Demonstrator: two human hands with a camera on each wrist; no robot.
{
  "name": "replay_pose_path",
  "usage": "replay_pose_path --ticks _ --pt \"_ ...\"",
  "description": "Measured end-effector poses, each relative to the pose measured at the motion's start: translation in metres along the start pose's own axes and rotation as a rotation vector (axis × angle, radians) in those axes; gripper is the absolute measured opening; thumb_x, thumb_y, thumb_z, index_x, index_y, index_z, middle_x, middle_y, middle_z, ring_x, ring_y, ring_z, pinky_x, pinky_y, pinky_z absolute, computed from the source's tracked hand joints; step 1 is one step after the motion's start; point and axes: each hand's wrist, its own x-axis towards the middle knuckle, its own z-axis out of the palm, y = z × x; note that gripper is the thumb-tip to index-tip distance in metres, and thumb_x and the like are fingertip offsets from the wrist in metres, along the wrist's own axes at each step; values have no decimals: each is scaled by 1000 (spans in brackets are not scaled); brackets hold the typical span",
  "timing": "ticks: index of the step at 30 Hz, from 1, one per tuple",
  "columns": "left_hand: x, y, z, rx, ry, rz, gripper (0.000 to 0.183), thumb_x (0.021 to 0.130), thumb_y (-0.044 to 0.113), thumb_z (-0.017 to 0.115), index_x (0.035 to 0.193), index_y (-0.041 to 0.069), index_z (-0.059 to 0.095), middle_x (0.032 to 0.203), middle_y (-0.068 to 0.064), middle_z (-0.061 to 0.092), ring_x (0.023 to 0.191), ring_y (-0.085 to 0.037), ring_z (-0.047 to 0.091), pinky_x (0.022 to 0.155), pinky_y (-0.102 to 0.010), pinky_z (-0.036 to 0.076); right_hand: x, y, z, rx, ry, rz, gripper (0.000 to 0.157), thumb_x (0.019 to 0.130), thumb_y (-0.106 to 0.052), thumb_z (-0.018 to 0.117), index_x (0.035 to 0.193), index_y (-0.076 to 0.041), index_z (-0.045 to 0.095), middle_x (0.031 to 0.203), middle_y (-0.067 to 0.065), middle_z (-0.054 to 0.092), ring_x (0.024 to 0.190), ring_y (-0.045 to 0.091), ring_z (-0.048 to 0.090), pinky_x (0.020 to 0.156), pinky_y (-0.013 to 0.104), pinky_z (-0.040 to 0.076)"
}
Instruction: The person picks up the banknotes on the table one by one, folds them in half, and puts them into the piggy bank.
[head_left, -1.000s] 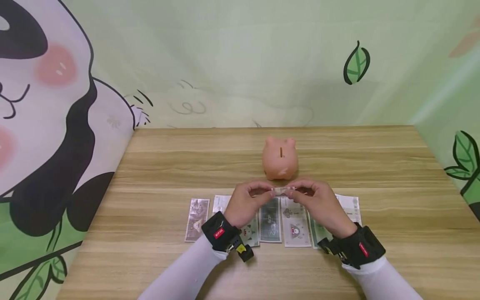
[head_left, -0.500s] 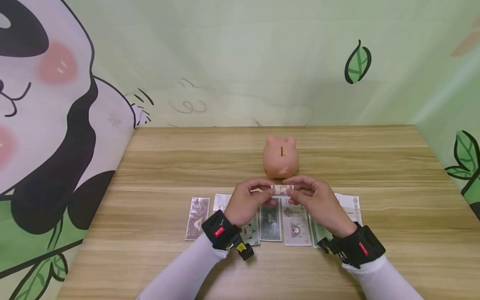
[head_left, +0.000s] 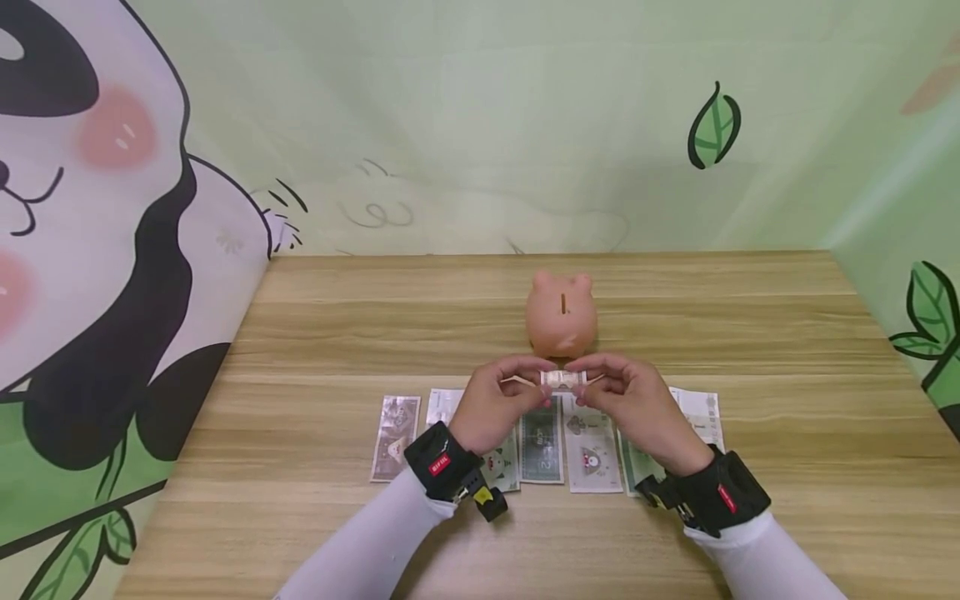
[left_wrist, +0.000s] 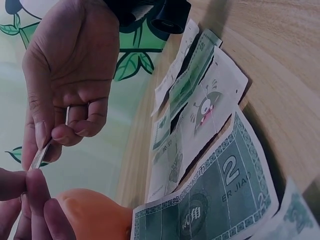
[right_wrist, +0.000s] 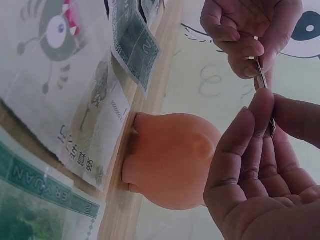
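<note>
Both hands are pinching a small, pale tan strip of printed paper (head_left: pixel 562 380), apparently a folded banknote, between thumb and fingers: the left hand (head_left: pixel 489 408) is gripping its left end and the right hand (head_left: pixel 637 407) its right end, with almost no gap at either pinch. The strip is staying between them, but its printed face is now showing paler and more fully than a second ago, and the index fingertips are sitting closer together above it; this suggests the fingers are working the paper's fold or tilt rather than carrying it off. Just beyond the grip, a rounded, coral-pink piggy bank (head_left: pixel 561 321) with a slot on top is standing where it was. Below the grip, a dark teal paper banknote (head_left: pixel 541 446) and a whitish paper banknote (head_left: pixel 592 450) are lying side by side on the wood-grain table (head_left: pixel 375 333), unchanged; farther left, a brownish paper banknote (head_left: pixel 395 433) is also keeping its place.
</note>
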Motion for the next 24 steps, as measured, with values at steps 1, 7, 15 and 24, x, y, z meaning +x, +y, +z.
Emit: replay_pose_path --ticks 1,7,15,24 --pt "0 0 0 7 -1 3 31 93 1 72 123 9 73 101 -11 71 95 -42 75 83 -49 60 0 0 0 -2 0 -1 28 96 -5 71 124 -1 69 102 20 73 87 19 74 76 29 61" --pt "0 -1 0 33 -6 12 31 93 2 72 123 9 73 101 -11 71 96 -40 76 75 -28 57 1 1 1 -31 7 0 29 93 -6 75 122 -4 70 101 15 73 88 24 73 71 27 57" --pt "0 -1 1 47 3 11 30 92 3 74 121 9 74 100 -9 71 86 -22 77 76 -34 59 1 2 2 -55 15 -16 29 92 -5 76 120 -4 71 101 15 70 85 22 70 66 23 54" --pt "-1 -1 2 83 14 35 25 91 5 77 116 8 77 100 -7 70 84 -16 73 72 -27 58 1 4 3 -78 13 -18 22 93 -10 76 115 -8 75 102 11 76 87 21 70 69 25 56"
